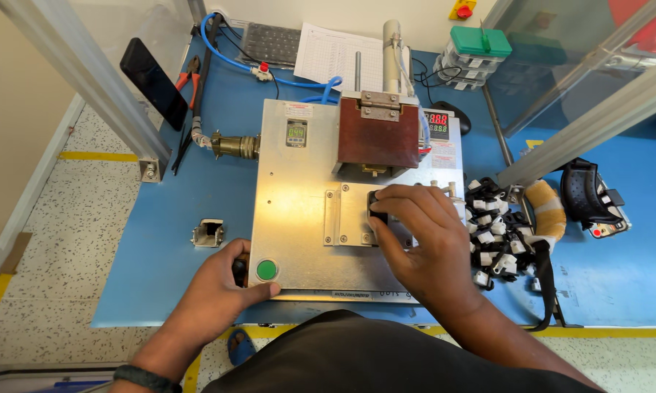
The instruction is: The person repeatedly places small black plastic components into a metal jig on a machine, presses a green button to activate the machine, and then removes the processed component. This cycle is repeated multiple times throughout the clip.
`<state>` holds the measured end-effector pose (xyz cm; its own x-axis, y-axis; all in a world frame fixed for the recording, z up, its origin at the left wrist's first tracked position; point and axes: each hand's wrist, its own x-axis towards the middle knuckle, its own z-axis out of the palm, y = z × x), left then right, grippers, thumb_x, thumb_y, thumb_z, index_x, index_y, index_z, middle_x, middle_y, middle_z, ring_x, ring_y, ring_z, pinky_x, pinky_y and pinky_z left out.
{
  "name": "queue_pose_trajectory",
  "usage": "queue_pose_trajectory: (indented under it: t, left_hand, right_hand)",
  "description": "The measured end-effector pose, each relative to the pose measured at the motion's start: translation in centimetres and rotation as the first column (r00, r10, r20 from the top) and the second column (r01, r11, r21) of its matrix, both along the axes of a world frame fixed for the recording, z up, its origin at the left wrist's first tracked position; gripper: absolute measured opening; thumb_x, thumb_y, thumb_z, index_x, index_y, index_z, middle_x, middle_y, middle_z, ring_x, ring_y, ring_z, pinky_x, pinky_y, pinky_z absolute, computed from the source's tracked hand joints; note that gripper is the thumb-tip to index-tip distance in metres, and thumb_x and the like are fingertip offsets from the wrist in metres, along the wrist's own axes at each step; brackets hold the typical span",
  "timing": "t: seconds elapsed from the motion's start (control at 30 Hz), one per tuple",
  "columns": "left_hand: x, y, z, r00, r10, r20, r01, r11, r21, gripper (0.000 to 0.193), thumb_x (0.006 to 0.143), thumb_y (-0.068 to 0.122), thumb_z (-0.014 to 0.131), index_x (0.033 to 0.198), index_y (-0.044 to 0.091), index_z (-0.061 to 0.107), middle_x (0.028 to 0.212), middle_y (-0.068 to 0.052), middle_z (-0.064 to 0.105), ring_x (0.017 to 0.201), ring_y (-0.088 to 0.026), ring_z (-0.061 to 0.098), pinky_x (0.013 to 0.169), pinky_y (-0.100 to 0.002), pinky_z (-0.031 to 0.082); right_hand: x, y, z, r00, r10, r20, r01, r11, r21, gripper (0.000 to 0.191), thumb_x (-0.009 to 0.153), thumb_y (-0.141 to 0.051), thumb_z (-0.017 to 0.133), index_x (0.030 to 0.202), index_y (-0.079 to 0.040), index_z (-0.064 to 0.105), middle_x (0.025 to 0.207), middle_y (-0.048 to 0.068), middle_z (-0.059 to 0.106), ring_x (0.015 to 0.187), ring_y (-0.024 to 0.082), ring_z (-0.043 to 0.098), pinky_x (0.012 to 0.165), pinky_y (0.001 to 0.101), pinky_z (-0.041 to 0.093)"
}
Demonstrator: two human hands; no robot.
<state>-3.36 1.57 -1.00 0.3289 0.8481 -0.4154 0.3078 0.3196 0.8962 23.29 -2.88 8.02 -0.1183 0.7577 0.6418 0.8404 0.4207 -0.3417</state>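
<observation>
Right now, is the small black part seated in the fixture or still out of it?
In: the black part sits on the fixture plate, right hand fingertips pressing it.

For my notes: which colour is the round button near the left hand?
Green button, head view.

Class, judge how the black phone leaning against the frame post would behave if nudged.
The black phone is propped at a tilt against the metal post, so it probably slides or falls flat. It looks thin, stiff and glossy, so likely slippery.

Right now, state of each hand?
Left hand: resting at machine edge, thumb by green button.
Right hand: fingertips pinching small black part on fixture.
</observation>
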Motion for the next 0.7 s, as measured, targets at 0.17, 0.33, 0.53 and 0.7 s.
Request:
queue_pose_trajectory:
  t: [0.17,0.33,0.53,0.7]
  left_hand:
    - [0.1,0.1,0.2,1.000,0.013,0.009,-0.013,1.000,-0.024,0.045,0.071,0.006,0.083,0.111,0.003,0.065,0.092,-0.009,0.077,0.086,-0.016,0.071,0.084,-0.031,0.056]
    - [-0.2,0.9,0.7,0.999,-0.037,0.002,0.037,0.998,-0.043,0.046,0.072,0.011,0.087,0.112,0.004,0.066,0.093,-0.009,0.078,0.085,-0.016,0.072,0.084,-0.031,0.056]
    - [-0.4,1.3,0.7,0.996,-0.084,0.018,0.084,0.996,-0.035,0.050,0.069,0.011,0.086,0.115,0.004,0.066,0.094,-0.009,0.078,0.087,-0.015,0.071,0.086,-0.031,0.056]
    - [-0.2,1.2,0.8,0.998,-0.059,0.031,0.060,0.998,-0.030,0.049,0.069,0.010,0.086,0.113,0.003,0.066,0.093,-0.010,0.077,0.086,-0.017,0.070,0.084,-0.032,0.056]
  right_hand:
    - [-0.6,-0.3,-0.5,0.997,-0.069,0.032,0.067,0.996,0.059,0.014,0.085,-0.001,0.076,0.097,-0.006,0.070,0.104,0.004,0.073,0.106,0.026,0.066,0.095,0.0379,0.049]
    - [-0.8,0.4,-1.2,0.995,-0.097,0.031,0.091,0.986,0.140,0.012,0.084,-0.002,0.075,0.094,-0.006,0.070,0.104,0.005,0.074,0.107,0.026,0.066,0.097,0.0379,0.043]
    - [-0.8,0.5,-1.4,0.989,-0.146,0.010,0.144,0.982,0.120,0.010,0.088,-0.003,0.074,0.095,-0.007,0.070,0.097,0.006,0.072,0.105,0.025,0.066,0.096,0.0395,0.044]
    - [-1.2,1.2,-1.4,0.983,-0.173,0.062,0.164,0.978,0.132,0.009,0.085,-0.003,0.076,0.089,-0.007,0.068,0.090,0.004,0.070,0.107,0.029,0.066,0.094,0.0421,0.041]
